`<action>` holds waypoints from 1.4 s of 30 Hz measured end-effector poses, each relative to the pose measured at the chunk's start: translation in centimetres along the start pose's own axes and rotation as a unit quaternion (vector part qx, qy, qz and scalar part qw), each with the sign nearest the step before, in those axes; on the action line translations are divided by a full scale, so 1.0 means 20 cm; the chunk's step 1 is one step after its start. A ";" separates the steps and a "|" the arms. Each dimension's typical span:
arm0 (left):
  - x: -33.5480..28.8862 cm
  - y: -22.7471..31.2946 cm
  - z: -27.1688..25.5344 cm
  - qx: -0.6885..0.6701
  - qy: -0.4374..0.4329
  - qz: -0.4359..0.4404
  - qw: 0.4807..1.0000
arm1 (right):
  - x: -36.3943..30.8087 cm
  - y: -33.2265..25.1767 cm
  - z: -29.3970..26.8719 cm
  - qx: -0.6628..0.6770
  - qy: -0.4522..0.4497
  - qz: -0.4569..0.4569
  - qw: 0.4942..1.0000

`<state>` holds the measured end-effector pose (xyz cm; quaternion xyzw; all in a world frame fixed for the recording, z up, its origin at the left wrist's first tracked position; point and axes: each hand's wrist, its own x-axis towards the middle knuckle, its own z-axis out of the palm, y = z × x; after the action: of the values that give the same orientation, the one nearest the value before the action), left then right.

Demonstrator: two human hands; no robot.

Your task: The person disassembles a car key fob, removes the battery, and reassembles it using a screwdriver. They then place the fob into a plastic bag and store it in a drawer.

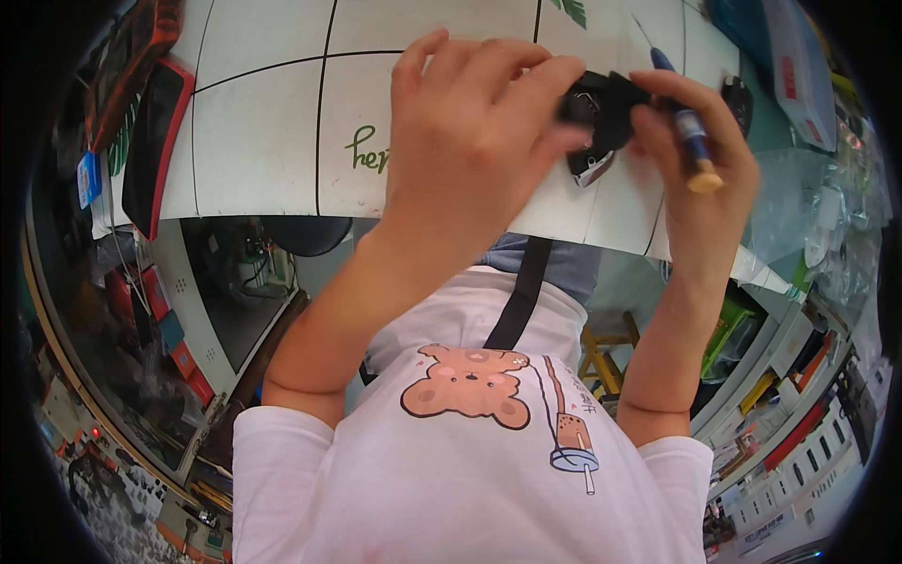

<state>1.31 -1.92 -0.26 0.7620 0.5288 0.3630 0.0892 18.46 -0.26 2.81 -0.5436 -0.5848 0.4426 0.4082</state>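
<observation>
Over the tabletop, my left hand [470, 132] is closed on a small black casing [590, 108], its thumb smeared by motion. Small metal-looking parts show inside the casing; its exact kind is hard to make out. My right hand [709, 141] pinches a flat black piece [617, 108] at the casing's right side, between thumb and index finger. That same hand also holds a screwdriver [692, 132] with a blue handle and yellow end, its thin shaft pointing to the far side. Just right of these fingers lies a black key fob [738, 103].
The white tiled-pattern tabletop [258, 141] has dark lines and green lettering. A red-edged black phone-like slab [155, 146] lies at its left, beside an orange-and-black device [132, 66]. Clear plastic boxes [799, 75] and bags [827, 216] crowd the right side.
</observation>
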 end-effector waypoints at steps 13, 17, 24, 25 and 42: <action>-0.06 0.06 0.01 -0.028 -0.041 -0.039 0.998 | -0.01 0.03 0.03 -0.140 -0.013 -0.085 0.986; -0.07 0.03 0.03 -0.027 -0.012 -0.016 0.999 | -0.03 0.02 0.03 -0.130 -0.011 -0.063 0.989; -0.05 0.02 0.00 -0.080 -0.014 -0.051 0.995 | -0.02 0.06 0.02 -0.182 0.001 -0.147 0.972; -0.05 0.02 -0.01 -0.062 -0.016 -0.048 0.997 | -0.02 0.05 0.02 -0.200 -0.010 -0.143 0.969; 0.03 -0.02 -0.01 -0.062 -0.065 -0.001 0.996 | 0.05 -0.02 -0.12 -0.380 -0.013 -0.151 0.913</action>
<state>0.93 -1.23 -0.03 0.7762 0.4995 0.3447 0.1707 20.67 0.89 3.79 -0.5569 -0.7892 0.1274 0.2255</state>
